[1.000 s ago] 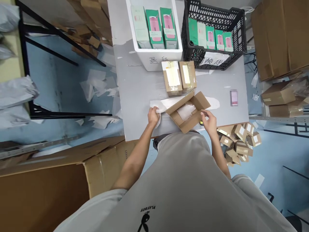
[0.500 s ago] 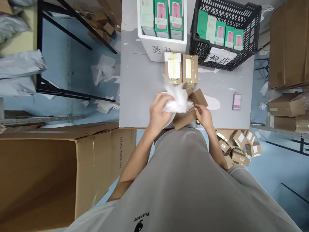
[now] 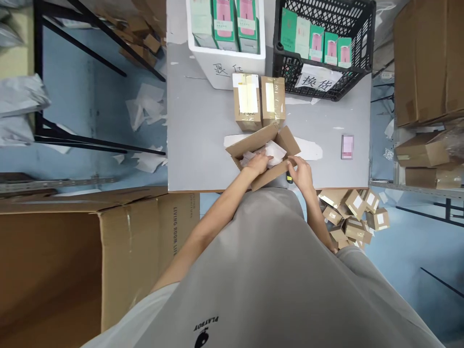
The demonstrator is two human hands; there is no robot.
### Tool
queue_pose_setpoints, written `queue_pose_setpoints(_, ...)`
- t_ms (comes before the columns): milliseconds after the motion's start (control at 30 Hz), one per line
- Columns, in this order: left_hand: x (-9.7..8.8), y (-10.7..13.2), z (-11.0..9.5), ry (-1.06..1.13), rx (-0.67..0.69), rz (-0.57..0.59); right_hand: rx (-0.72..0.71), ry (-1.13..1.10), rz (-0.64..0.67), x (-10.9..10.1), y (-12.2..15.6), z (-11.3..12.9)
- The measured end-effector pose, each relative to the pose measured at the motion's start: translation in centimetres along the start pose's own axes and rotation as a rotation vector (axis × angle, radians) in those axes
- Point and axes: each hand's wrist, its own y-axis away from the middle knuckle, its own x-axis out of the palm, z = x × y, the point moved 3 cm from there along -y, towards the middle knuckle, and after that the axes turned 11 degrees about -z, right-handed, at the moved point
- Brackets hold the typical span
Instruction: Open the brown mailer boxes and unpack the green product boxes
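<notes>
The person's left hand (image 3: 258, 163) reaches down inside an open cardboard box (image 3: 271, 175), its fingers on crumpled white paper (image 3: 276, 153); whether they are closed on the paper or only pressing it, one cannot tell. The right hand (image 3: 301, 174) is at the box's right end, thumb and fingers bent beside the edge of the near wall, and whether it pinches the cardboard cannot be made out. The box sits tilted to the table's edge, directly under the left hand and just left of the right one, with its flaps spread. Close by the right thumb lies a small black and yellow object (image 3: 289, 177) (too small to name). Beyond both hands, two taped parcels (image 3: 247, 101) stand side by side on the grey table (image 3: 203, 145). Farther past the left hand is a white tub (image 3: 228, 63) holding green packages (image 3: 224, 24); to its right, a black crate (image 3: 290, 67) carries more of them behind a handwritten sign (image 3: 319, 77). Well to the right of the right hand lies a pink-faced phone (image 3: 347, 147). Below the phone, past the table's edge, small cartons (image 3: 353, 217) are heaped.
</notes>
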Motion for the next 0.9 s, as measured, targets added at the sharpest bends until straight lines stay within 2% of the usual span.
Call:
queue_pose_setpoints(100,-0.8,2.2,0.6,0.059,0.032,-0.063,-0.056,-0.001,0.033,0.6,-0.7,0.3)
queue_pose_setpoints(167,-2.0,4.9,1.1,0.097,0.05,-0.22,-0.092,0.005,-0.004,0.6,-1.8,0.1)
queue_pose_setpoints(233,-3.3,8.1,1.9,0.111,0.017,-0.457,-0.087,0.023,-0.113,0.3,-3.4,-0.7)
queue_pose_setpoints(300,-4.1,11.2,3.2,0.132,-0.146,-0.704,-0.017,0.037,-0.21,0.0,-5.3,-1.9)
queue_pose_setpoints(367,-3.9,13.3,4.6,0.191,-0.366,-0.828,0.113,0.025,-0.195,0.0,-6.9,-3.3)
queue_pose_setpoints(400,-3.5,13.9,5.2,0.242,-0.471,-0.832,0.18,0.0,-0.136,0.3,-7.4,-3.9)
queue_pose_setpoints(467,-2.3,14.4,6.1,0.38,-0.613,-0.758,0.278,-0.084,0.049,1.1,-7.8,-4.6)
queue_pose_setpoints(533,-1.4,14.5,6.7,0.518,-0.653,-0.684,0.31,-0.168,0.206,1.9,-7.2,-4.8)
queue_pose_setpoints(600,-1.1,14.9,7.4,0.614,-0.642,-0.683,0.304,-0.201,0.242,2.5,-5.8,-4.7)
queue_pose_setpoints(733,-2.0,16.9,9.3,0.661,-0.594,-0.772,0.254,-0.257,0.205,2.9,-1.8,-4.2)
queue_pose_setpoints(800,-2.3,17.9,10.3,0.668,-0.596,-0.772,0.258,-0.361,0.269,3.3,0.2,-4.0)
queue_pose_setpoints(900,-1.5,19.1,11.5,0.742,-0.672,-0.744,0.323,-0.534,0.388,4.0,2.4,-4.1)
